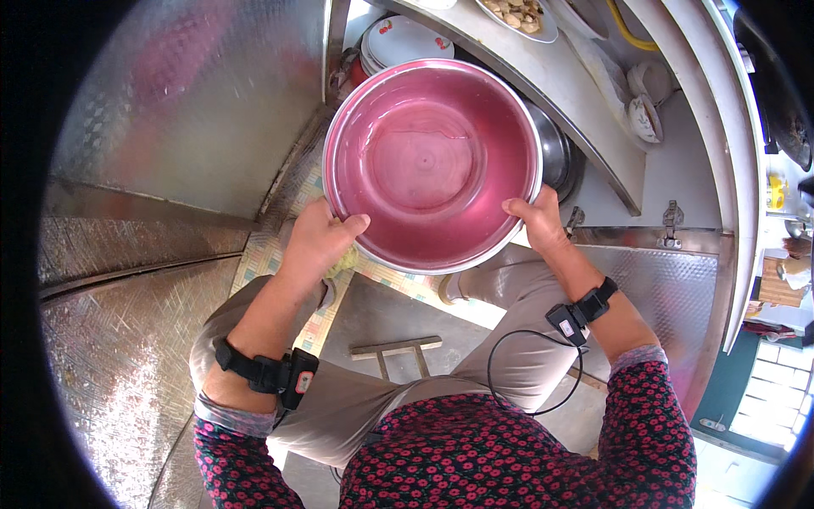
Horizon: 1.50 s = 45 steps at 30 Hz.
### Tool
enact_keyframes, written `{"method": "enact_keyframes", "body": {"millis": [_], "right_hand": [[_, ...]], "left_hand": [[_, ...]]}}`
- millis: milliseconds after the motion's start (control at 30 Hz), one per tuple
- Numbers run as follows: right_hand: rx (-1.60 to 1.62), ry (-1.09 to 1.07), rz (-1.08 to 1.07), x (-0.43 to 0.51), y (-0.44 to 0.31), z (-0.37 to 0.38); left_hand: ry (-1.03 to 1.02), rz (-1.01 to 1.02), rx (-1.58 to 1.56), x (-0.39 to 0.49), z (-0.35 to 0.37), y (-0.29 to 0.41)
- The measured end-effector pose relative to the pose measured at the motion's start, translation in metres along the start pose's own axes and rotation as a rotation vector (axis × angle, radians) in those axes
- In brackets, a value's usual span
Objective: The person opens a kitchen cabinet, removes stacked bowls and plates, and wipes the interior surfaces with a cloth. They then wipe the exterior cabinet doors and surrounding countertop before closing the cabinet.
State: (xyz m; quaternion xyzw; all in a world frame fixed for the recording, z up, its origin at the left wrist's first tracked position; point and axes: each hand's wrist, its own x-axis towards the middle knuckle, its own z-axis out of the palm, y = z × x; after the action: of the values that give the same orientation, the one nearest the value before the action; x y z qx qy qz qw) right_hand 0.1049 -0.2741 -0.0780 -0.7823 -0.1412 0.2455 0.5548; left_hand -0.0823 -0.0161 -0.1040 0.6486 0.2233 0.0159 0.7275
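A large pink metal basin [425,172] with a silvery rim is held up before me, its inside facing me. My left hand [324,238] grips the rim at the lower left, the thumb lying over the edge. A yellow-green cloth or sponge [343,261] shows under that hand, partly hidden. On the lower right, my right hand [539,219] holds the rim with its thumb inside. Behind the basin, a stack of white plates [407,38] with red fruit prints is partly covered. A dark metal pot or pan [550,149] peeks out at the right.
A cabinet shelf [528,83] slants across the upper right, bearing a plate of food [518,19] and several bowls [645,118]. An open cabinet door [648,305] hangs on hinges at right. Metal panels [191,127] stand at left. A wooden stool [397,350] shows between my legs.
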Motion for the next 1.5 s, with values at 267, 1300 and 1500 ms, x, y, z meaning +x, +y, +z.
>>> {"method": "enact_keyframes", "body": {"millis": [267,1300,1500], "right_hand": [[0.095,-0.079,-0.003,-0.003,-0.016,0.002],[0.841,0.16,0.389,0.283,0.062,-0.012],[1.199,0.108,0.504,0.324,0.078,-0.013]], "left_hand": [[-0.002,-0.165,-0.25,-0.01,-0.004,0.017],[0.289,-0.552,-0.421,0.002,-0.019,-0.004],[0.358,-0.542,-0.441,0.004,-0.02,0.0]]}}
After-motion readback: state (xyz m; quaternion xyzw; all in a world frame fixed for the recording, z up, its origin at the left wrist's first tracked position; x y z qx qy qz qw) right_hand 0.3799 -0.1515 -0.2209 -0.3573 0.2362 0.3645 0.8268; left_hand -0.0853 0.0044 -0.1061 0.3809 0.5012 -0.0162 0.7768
